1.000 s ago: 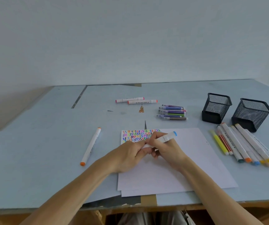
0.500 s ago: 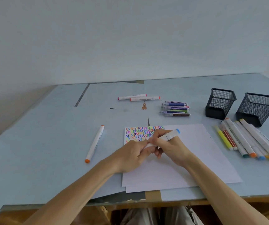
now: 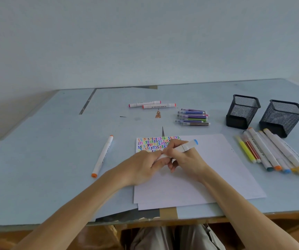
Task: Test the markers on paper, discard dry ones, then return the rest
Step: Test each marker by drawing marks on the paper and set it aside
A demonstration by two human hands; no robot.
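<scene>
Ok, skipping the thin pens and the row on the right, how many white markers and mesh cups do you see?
White plastic markers lying loose: 3
White blue-capped marker gripped by left hand and right hand: 1
Black wire-mesh cups: 2
Total: 6

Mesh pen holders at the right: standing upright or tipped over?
Upright. Both mesh pen holders stand on their bases, open tops up, on the table. Whether anything is inside cannot be told.

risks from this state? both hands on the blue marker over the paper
1. Both hands, left hand and right hand, grip the white blue-capped marker; a cap popping off could smear the white paper sheet.
2. The sheet overhangs the pale blue table edge and could slide.
3. The loose orange-capped white marker might roll.
</scene>
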